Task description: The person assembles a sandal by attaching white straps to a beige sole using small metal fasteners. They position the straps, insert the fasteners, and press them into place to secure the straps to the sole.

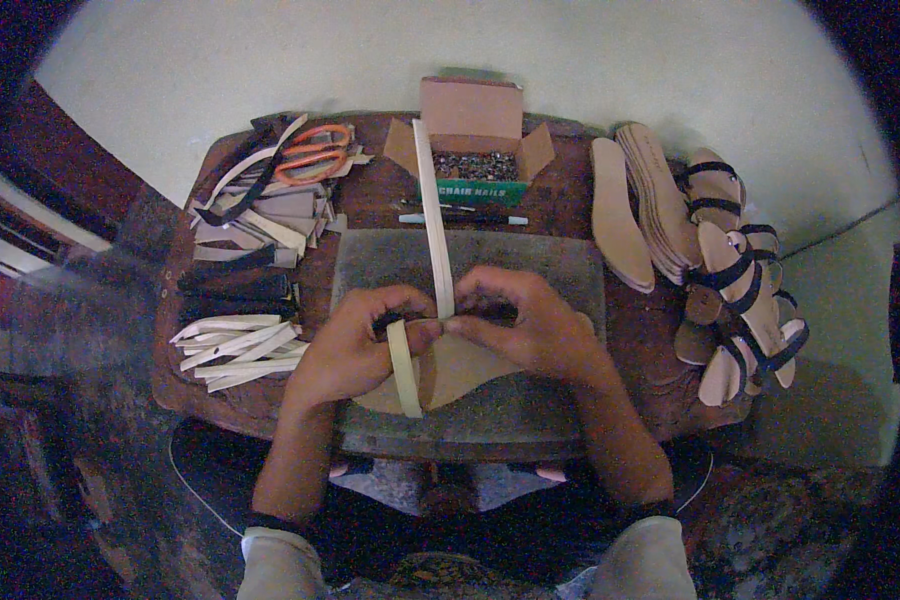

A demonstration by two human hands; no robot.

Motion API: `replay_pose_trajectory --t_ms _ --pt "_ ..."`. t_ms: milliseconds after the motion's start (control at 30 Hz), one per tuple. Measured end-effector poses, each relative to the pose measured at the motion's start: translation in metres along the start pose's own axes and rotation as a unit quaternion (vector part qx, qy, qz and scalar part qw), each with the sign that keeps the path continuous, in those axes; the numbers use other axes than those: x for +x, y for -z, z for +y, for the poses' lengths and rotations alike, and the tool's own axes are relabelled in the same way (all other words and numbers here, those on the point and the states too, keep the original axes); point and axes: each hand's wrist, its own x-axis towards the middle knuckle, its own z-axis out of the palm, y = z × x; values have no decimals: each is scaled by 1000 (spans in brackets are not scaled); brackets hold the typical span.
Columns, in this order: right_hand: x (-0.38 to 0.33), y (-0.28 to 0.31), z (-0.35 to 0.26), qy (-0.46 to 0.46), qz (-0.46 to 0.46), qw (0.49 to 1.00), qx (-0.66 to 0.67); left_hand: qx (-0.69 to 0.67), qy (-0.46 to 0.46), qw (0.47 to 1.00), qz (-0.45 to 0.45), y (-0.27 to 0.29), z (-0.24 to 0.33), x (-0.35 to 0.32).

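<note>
A tan shoe insole (470, 368) lies before me on a dark grey mat, with a pale strap (405, 372) looped across it at the left. Another length of cream strap (431, 210) rises from the insole's far edge toward the nail box. Where this strap meets the edge, both my hands come together. My left hand (360, 335) is closed, pinching the insole's edge beside the strap, its thumb under the loop. Closed as well, my right hand (530, 320) pinches the strap's base from the right. The exact spot between the fingertips is partly hidden.
Beyond the mat (560, 260) stands an open cardboard box (485, 190) of small nails, with pens (465, 219) before it. Orange-handled scissors (315, 155) lie on scraps at left, above cream strips (235, 350). At right are stacked insoles (660, 200) and black-strapped sandals (740, 280).
</note>
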Motion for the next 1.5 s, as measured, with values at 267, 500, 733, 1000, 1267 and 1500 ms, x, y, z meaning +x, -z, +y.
replay_pose_trajectory --t_ms 267,500,733,1000,1267,1500 --pt "1 2 -4 -22 -15 999 35 -2 17 1000 -10 2 -1 0" --pt "1 -2 1 -11 5 1000 -7 33 -30 999 -10 2 -4 0" --pt "-1 4 -6 -37 0 999 13 64 -36 997 -4 -1 -4 1" --pt "-3 7 -23 17 57 996 61 82 -87 993 -5 -2 -4 -1" --pt "-21 7 -56 28 5 999 -22 22 -88 995 50 1 0 -1" --pt "-43 12 -82 7 -1 995 99 -47 -7 993 109 2 -1 0"
